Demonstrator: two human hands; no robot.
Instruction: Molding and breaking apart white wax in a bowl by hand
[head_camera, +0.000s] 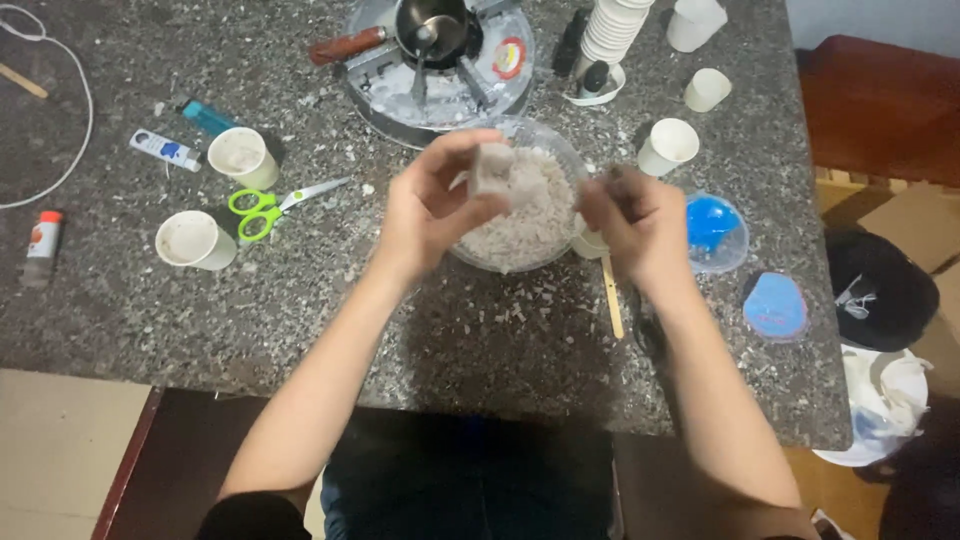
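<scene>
Just bowl (560, 150) w/ whitish chunks (520, 225)

Home craft counter (120, 300): scissors (270, 207), cups (195, 240)

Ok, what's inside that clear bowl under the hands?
The clear bowl holds a heap of pale broken chunks. The left hand, pinching a pale block, covers its left side; the bottom is buried.

Five loose white cups (241, 157), one clear bowl (560, 150), one pair of scissors (268, 208), two hands (430, 210).
</scene>
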